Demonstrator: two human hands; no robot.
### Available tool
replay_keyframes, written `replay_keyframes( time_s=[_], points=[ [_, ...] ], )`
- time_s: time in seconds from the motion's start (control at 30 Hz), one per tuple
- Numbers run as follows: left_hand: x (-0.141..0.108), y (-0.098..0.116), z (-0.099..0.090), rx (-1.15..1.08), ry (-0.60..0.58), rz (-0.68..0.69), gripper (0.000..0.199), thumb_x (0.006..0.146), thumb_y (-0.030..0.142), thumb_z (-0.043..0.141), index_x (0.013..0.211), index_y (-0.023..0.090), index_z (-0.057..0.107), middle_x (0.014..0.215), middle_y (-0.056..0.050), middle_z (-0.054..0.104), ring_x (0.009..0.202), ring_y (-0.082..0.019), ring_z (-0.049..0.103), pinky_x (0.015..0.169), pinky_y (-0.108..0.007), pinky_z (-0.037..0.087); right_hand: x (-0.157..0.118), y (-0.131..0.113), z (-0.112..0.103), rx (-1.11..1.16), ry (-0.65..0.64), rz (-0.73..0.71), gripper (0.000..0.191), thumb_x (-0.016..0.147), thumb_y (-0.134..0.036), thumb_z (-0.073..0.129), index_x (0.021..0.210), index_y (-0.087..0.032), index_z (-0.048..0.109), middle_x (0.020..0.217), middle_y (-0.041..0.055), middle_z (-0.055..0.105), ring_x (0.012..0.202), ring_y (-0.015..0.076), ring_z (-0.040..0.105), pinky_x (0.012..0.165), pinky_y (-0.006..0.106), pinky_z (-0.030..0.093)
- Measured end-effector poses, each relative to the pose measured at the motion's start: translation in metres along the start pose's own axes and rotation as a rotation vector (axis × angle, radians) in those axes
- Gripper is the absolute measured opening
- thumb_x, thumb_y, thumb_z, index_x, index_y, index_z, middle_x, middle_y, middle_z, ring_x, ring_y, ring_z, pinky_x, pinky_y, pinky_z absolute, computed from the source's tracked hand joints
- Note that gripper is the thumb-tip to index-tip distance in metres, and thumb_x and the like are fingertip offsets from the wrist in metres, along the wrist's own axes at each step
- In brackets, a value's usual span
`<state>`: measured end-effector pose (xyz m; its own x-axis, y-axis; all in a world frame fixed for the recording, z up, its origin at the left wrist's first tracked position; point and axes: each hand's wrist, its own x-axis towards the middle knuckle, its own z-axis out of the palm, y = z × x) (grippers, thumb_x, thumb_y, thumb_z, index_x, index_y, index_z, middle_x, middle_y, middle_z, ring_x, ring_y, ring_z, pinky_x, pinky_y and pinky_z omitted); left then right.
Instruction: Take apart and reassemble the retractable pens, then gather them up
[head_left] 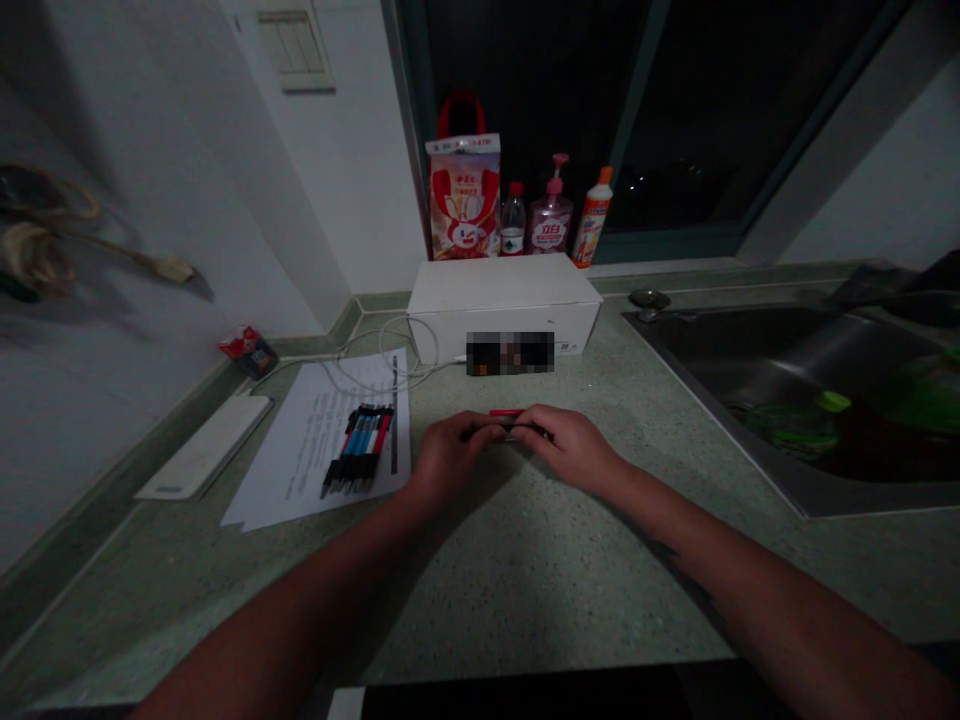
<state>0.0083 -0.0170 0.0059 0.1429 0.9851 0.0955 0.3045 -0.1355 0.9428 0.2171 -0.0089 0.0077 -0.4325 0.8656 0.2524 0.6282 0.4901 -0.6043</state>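
Observation:
Over the middle of the countertop, my left hand (451, 450) and my right hand (564, 442) meet, fingertips close together. Both are closed in a pinch on a slim, dark pen (511, 428), which the fingers mostly hide. Just behind the fingertips shows a short red stick-like piece (505, 412), perhaps part of a pen; its right end is hidden by my right hand. To the left, several pens (360, 445) with blue, red, white and black parts lie side by side on printed paper sheets (300, 455).
A white box (502, 285) stands behind my hands, a blurred-out patch at its front. A white cable (341, 370) coils left of it. Further left lie a white flat case (206, 448) and a small red packet (249, 352). Bottles (550, 225) line the window; a sink (720, 400) is right.

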Motion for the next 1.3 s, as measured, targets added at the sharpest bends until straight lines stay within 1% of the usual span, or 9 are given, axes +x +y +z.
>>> replay_keyframes(
  time_s=[0.07,0.23,0.47,0.53,0.63,0.77,0.87,1.03,1.3],
  points=[
    [0.000,-0.001,0.000,0.003,-0.004,0.004,0.015,0.086,0.029,0.067,0.087,0.019,0.078,0.087,-0.006,0.081,0.081,-0.021,0.073,0.082,-0.034,0.059,0.000,0.000,0.000,-0.003,-0.013,0.000,0.020,0.102,-0.033,0.056,0.096,-0.022,0.072,0.090,0.0031,0.075,0.077,0.0168,0.066,0.071,0.029,0.045],
    [0.001,-0.004,0.001,0.017,0.001,-0.004,0.015,0.085,0.030,0.069,0.087,0.019,0.079,0.089,-0.006,0.081,0.082,-0.022,0.073,0.081,-0.034,0.058,0.000,0.000,0.003,-0.007,-0.013,0.027,0.016,0.096,-0.034,0.067,0.105,-0.022,0.071,0.098,0.0042,0.076,0.081,0.0181,0.067,0.071,0.029,0.046],
    [0.002,-0.007,-0.002,0.162,-0.064,0.055,0.014,0.088,0.027,0.067,0.090,0.021,0.079,0.087,-0.005,0.080,0.080,-0.021,0.071,0.079,-0.033,0.056,0.002,0.001,0.000,-0.067,-0.077,-0.067,0.021,0.104,-0.029,0.054,0.097,-0.023,0.073,0.097,0.0038,0.075,0.088,0.0186,0.068,0.079,0.032,0.048],
    [0.001,-0.007,-0.001,0.281,-0.098,0.117,0.011,0.087,0.024,0.069,0.090,0.022,0.079,0.087,-0.005,0.079,0.081,-0.021,0.070,0.079,-0.034,0.054,0.002,0.002,-0.001,-0.075,-0.053,-0.055,0.020,0.103,-0.028,0.054,0.098,-0.023,0.073,0.097,0.0036,0.074,0.088,0.0183,0.068,0.078,0.031,0.047],
    [-0.003,-0.004,0.002,0.438,-0.209,0.269,0.008,0.083,0.018,0.074,0.087,0.022,0.079,0.088,-0.006,0.076,0.089,-0.024,0.067,0.085,-0.036,0.052,0.002,0.005,-0.002,-0.116,-0.018,-0.019,0.011,0.098,-0.025,0.061,0.096,-0.023,0.072,0.093,0.0025,0.071,0.082,0.0167,0.065,0.073,0.029,0.044],
    [-0.008,0.000,0.005,0.548,-0.316,0.369,0.008,0.080,0.014,0.075,0.084,0.020,0.077,0.089,-0.008,0.074,0.092,-0.026,0.066,0.086,-0.038,0.050,0.001,0.010,-0.001,-0.228,-0.062,-0.006,0.009,0.093,-0.017,0.063,0.095,-0.022,0.070,0.097,0.0027,0.067,0.082,0.0165,0.064,0.071,0.027,0.042],
    [-0.005,0.001,0.001,0.579,-0.270,0.336,0.006,0.083,0.017,0.073,0.085,0.021,0.077,0.089,-0.008,0.073,0.089,-0.026,0.065,0.084,-0.038,0.051,0.001,0.012,0.000,-0.296,-0.097,0.006,0.012,0.093,-0.015,0.060,0.094,-0.022,0.069,0.100,0.0042,0.066,0.084,0.0176,0.064,0.071,0.028,0.042],
    [0.008,-0.006,-0.011,0.640,-0.073,0.270,0.013,0.088,0.022,0.067,0.089,0.022,0.079,0.091,-0.010,0.072,0.093,-0.029,0.065,0.084,-0.040,0.051,0.003,0.009,-0.001,-0.352,-0.125,0.037,0.013,0.096,-0.019,0.058,0.090,-0.021,0.068,0.095,0.0050,0.065,0.078,0.0179,0.062,0.067,0.029,0.040],
    [0.013,-0.010,-0.005,0.721,-0.133,0.225,0.014,0.089,0.017,0.064,0.089,0.020,0.078,0.093,-0.010,0.071,0.095,-0.029,0.063,0.088,-0.041,0.049,0.005,0.005,-0.001,-0.401,-0.151,0.073,0.013,0.096,-0.019,0.056,0.091,-0.020,0.068,0.096,0.0060,0.067,0.079,0.0180,0.062,0.067,0.029,0.039]
  ],
)
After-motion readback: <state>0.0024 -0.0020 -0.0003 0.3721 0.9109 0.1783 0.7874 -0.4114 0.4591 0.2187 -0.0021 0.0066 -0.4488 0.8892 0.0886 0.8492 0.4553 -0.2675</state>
